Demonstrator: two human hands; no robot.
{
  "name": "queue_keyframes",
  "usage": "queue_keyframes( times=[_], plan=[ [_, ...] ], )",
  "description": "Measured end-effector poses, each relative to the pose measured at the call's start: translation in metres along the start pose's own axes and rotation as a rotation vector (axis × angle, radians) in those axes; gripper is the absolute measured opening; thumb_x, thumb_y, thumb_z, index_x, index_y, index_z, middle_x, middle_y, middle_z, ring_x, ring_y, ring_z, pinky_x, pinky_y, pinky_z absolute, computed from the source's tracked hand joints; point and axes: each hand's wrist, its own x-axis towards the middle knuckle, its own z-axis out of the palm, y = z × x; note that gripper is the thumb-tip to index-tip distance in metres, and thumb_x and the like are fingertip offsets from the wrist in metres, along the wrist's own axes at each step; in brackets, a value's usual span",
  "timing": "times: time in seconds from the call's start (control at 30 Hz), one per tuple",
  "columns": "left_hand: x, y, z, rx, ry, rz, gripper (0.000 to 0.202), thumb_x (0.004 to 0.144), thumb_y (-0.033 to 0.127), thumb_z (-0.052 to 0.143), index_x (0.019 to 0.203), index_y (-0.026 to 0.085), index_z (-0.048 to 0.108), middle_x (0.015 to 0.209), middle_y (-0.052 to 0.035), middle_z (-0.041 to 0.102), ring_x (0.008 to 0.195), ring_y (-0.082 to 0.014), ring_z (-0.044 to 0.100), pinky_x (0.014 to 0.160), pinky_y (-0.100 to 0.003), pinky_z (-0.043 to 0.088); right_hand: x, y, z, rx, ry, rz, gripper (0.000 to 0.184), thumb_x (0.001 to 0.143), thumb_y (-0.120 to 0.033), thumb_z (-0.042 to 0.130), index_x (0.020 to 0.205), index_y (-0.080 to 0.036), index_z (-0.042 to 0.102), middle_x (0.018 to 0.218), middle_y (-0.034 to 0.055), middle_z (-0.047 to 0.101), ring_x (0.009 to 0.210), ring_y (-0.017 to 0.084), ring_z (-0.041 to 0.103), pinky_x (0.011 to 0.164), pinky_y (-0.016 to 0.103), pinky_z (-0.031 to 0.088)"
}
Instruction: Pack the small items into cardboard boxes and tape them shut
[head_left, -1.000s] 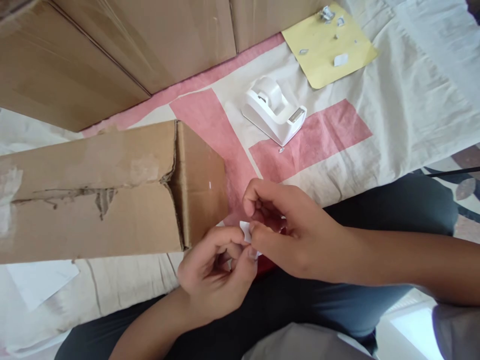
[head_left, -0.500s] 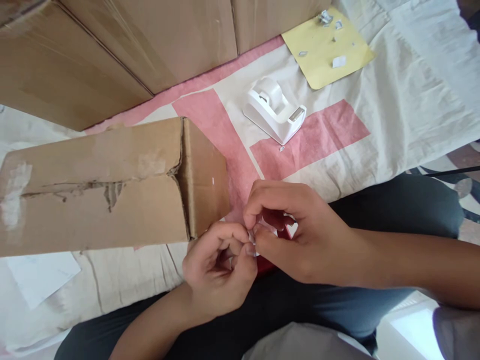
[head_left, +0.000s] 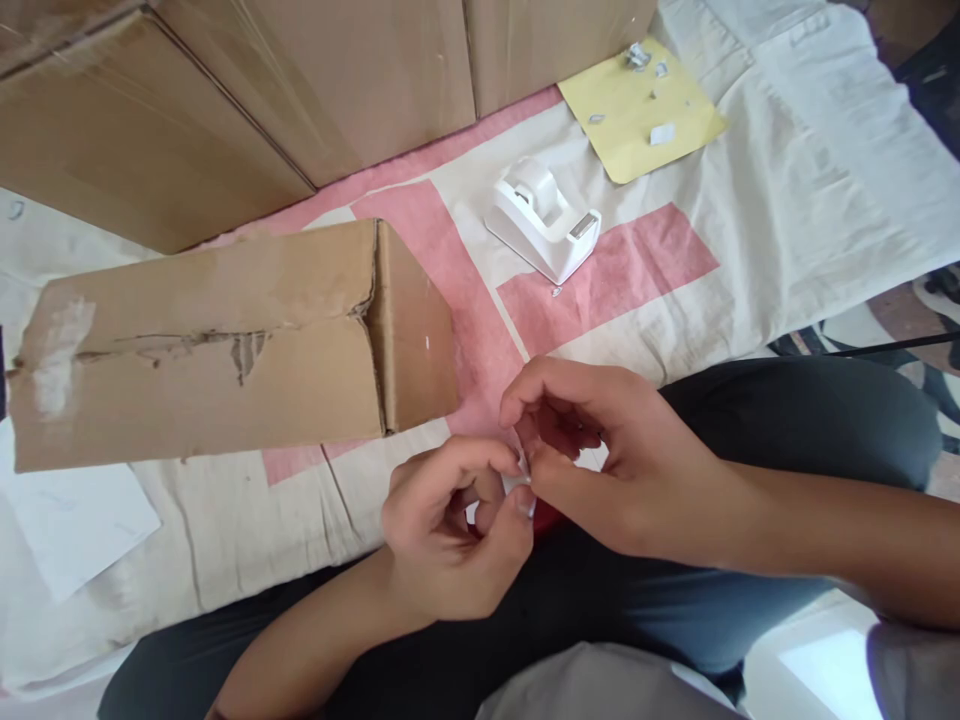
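Note:
Just above my lap, my left hand (head_left: 459, 535) pinches a small translucent whitish strip (head_left: 514, 482) between thumb and forefinger. The thumb and fingertips of my right hand (head_left: 615, 455) meet the same strip from the other side, and the two hands touch or nearly touch there. Fingers cover most of the strip. Something red (head_left: 549, 520) shows partly beneath the hands, too hidden to name. Beyond them stands a white tape dispenser (head_left: 551, 240) with a roll of clear tape, apart from both hands.
A long, torn cardboard box (head_left: 315, 385) lies left of the hands. Large cartons (head_left: 360, 90) line the back of the cloth-covered surface (head_left: 780, 200). A yellow sheet (head_left: 622, 150) with several paper scraps lies at the far right. White paper (head_left: 97, 520) sticks out under the box.
Both hands have shifted slightly right in the view, still pinching the strip. The cardboard box appears a little higher and further right, as the view has moved somewhat.

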Motion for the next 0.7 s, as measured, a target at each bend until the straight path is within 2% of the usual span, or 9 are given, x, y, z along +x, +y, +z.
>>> queue_keyframes(
  times=[0.17,0.3,0.47,0.57,0.7],
  plan=[
    [0.0,0.004,0.003,0.038,0.005,0.015,0.016,0.084,0.007,0.065,0.092,0.019,0.058,0.055,0.0097,0.039,0.042,-0.0044,0.033,0.042,-0.018,0.03,-0.003,0.001,0.002,0.019,0.01,0.003,0.02,0.073,-0.004,0.058,0.086,-0.018,0.057,0.071,-0.0059,0.056,0.058,0.006,0.044,0.05,0.018,0.037],
    [0.0,0.008,0.004,-0.028,-0.011,-0.048,0.013,0.087,0.009,0.063,0.087,0.02,0.056,0.054,0.0093,0.039,0.042,-0.0047,0.032,0.042,-0.018,0.029,-0.003,0.001,0.003,0.064,-0.007,-0.002,0.018,0.073,-0.005,0.06,0.084,-0.018,0.055,0.069,-0.0062,0.054,0.056,0.006,0.043,0.049,0.018,0.037],
    [-0.001,0.009,0.004,-0.133,0.011,-0.189,0.013,0.095,0.017,0.061,0.083,0.02,0.056,0.052,0.0079,0.039,0.043,-0.0057,0.029,0.042,-0.02,0.026,-0.001,0.007,-0.001,0.128,-0.071,-0.022,0.006,0.086,-0.013,0.06,0.087,-0.018,0.057,0.069,-0.0047,0.053,0.055,0.007,0.045,0.047,0.019,0.038],
    [-0.001,0.005,0.004,-0.212,0.055,-0.271,0.014,0.096,0.022,0.062,0.083,0.02,0.058,0.054,0.0072,0.04,0.045,-0.0055,0.03,0.044,-0.02,0.027,0.002,0.011,-0.006,0.04,-0.006,-0.156,0.004,0.091,-0.016,0.058,0.091,-0.019,0.06,0.077,-0.0014,0.057,0.06,0.008,0.05,0.05,0.021,0.041],
    [0.001,0.0,0.003,-0.345,0.083,-0.386,0.017,0.097,0.03,0.064,0.085,0.02,0.06,0.058,0.006,0.041,0.049,-0.0066,0.033,0.048,-0.021,0.03,0.007,0.014,-0.015,-0.252,0.106,-0.438,0.006,0.089,-0.018,0.061,0.087,-0.023,0.064,0.089,0.0027,0.062,0.073,0.013,0.058,0.058,0.026,0.047]
  ],
)
